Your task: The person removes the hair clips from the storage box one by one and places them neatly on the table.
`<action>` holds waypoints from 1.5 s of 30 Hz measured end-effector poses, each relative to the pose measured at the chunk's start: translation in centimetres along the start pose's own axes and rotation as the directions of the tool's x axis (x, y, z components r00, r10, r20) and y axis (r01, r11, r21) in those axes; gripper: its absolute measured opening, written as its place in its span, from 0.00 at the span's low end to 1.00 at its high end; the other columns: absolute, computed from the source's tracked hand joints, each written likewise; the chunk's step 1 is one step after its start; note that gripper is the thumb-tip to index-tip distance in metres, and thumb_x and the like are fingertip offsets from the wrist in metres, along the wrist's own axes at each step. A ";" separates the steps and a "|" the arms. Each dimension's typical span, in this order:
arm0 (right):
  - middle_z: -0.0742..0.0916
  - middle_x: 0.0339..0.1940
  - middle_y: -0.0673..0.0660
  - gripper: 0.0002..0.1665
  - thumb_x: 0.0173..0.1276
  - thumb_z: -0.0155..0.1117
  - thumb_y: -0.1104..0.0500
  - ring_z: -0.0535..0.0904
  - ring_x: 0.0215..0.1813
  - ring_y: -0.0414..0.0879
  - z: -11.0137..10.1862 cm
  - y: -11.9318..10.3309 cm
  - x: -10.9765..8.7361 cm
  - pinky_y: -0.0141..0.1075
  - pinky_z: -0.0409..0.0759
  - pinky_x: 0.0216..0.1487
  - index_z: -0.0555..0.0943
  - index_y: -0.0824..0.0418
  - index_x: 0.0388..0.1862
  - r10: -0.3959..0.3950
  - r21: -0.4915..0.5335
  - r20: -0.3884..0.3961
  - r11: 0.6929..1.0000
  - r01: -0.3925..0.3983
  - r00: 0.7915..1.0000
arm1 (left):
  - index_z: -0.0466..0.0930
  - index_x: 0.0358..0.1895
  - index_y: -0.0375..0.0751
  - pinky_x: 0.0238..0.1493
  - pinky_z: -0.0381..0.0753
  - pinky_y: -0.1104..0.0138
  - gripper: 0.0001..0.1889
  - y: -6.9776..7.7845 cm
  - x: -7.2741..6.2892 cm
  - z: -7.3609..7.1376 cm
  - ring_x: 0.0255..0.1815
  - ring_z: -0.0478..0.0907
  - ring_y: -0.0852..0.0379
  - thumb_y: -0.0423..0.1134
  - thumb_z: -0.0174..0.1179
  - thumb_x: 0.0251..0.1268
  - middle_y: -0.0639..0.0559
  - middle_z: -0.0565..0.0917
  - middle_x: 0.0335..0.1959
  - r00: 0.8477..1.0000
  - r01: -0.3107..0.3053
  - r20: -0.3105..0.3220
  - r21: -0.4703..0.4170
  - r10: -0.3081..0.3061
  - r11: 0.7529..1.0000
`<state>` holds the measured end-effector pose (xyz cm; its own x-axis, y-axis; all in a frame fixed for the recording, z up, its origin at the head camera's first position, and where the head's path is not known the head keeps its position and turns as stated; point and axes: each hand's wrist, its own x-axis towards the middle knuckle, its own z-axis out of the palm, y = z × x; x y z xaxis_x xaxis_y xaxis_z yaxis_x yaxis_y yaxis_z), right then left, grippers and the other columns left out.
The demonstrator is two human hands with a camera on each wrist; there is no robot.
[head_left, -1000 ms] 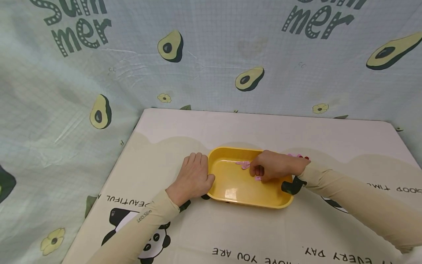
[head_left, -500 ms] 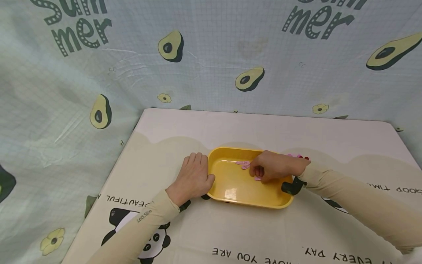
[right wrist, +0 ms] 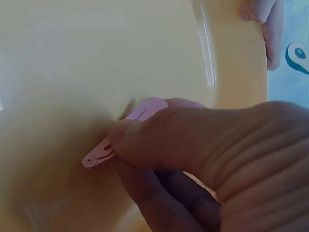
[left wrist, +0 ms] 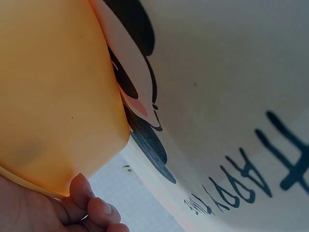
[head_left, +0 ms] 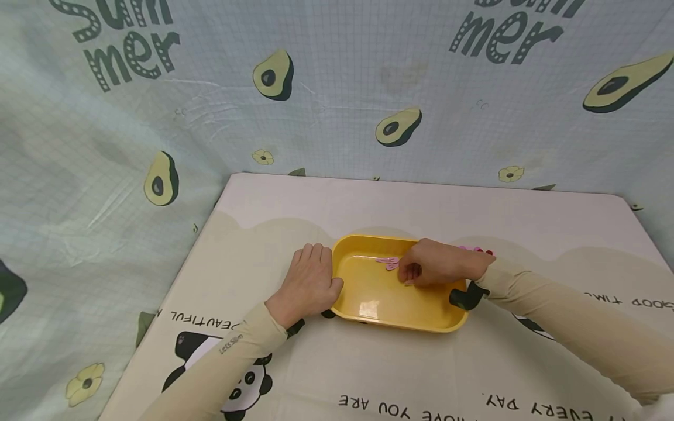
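Observation:
A shallow yellow tray point(head_left: 368, 292) lies on the table, and my left hand point(head_left: 310, 280) grips its left end, fingers bent at the rim. Inside the tray, my right hand point(head_left: 439, 263) pinches a pink snap hair clip point(right wrist: 147, 107) between thumb and fingers. The clip's narrow riveted end sticks out past the thumb in the right wrist view, close over the tray floor; the thumb covers its middle. More pink hair clips point(head_left: 388, 262) lie together in the tray just left of the right hand.
Small pink and red pieces point(head_left: 478, 250) show behind the right wrist, beyond the tray's right end. A printed cloth with pandas and lettering covers the table point(head_left: 400, 362). An avocado-print curtain point(head_left: 337, 88) hangs behind and to the left.
The pink hair clip under the right fingers has turned slightly and now shows less below the fingertips in the head view. The left hand and the tray have stayed in place.

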<state>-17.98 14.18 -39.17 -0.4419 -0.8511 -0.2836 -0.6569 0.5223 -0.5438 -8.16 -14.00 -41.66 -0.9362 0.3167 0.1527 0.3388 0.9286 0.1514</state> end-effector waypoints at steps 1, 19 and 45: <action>0.83 0.29 0.45 0.07 0.63 0.70 0.68 0.76 0.34 0.35 0.0 0.0 -0.1 0.27 0.79 0.41 0.85 0.56 0.35 -0.008 -0.005 -0.005 1.000 0.008 1.000 | 0.67 0.33 0.37 0.38 0.58 0.62 0.10 0.1 0.0 0.0 0.31 0.57 0.51 0.41 0.54 0.62 0.50 0.62 0.27 1.000 -0.002 0.000 0.000 0.002 1.000; 0.85 0.31 0.45 0.03 0.66 0.71 0.64 0.78 0.36 0.36 -1.1 -0.5 -2.2 0.30 0.82 0.44 0.87 0.57 0.37 0.024 -0.014 -0.065 1.000 -0.025 0.998 | 0.67 0.34 0.37 0.40 0.59 0.61 0.11 0.5 0.2 -0.4 0.33 0.58 0.50 0.42 0.52 0.64 0.49 0.62 0.28 0.999 0.014 0.039 0.007 -0.014 1.000; 0.89 0.38 0.47 0.08 0.67 0.71 0.64 0.82 0.41 0.40 -2.9 -0.5 -6.9 0.30 0.85 0.45 0.88 0.57 0.45 0.148 0.106 -0.217 0.986 -0.127 0.965 | 0.67 0.37 0.35 0.43 0.59 0.59 0.12 0.7 0.2 -0.5 0.35 0.59 0.49 0.43 0.51 0.66 0.48 0.63 0.30 0.993 0.062 0.103 0.007 -0.062 0.998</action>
<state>-16.38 19.92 -34.66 -0.6560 -0.7323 -0.1829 -0.5266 0.6176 -0.5841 -8.05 -13.44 -41.03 -0.9601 0.2765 0.0412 0.2795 0.9477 0.1541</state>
